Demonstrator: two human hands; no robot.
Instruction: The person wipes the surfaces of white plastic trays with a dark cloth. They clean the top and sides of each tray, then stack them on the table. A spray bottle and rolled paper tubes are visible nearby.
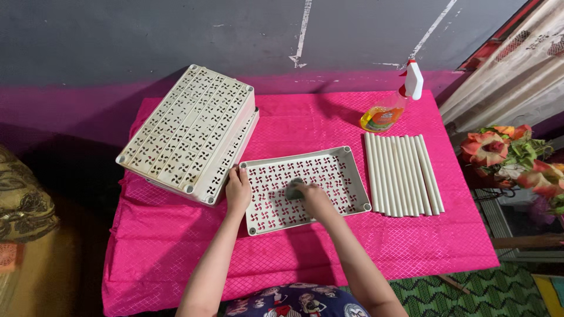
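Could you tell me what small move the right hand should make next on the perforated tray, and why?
Probably slide the grey sponge toward the tray's far right corner: the right hand presses it mid-tray, the left hand steadies the near-left edge, and that side lies uncovered.

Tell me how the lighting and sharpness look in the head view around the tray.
Head view: even, soft light, no glare on the white perforated plastic tray; the right hand with its grey sponge looks slightly motion-blurred; the left hand is sharp; faint shadows fall beside the forearms; the left edge is dim.
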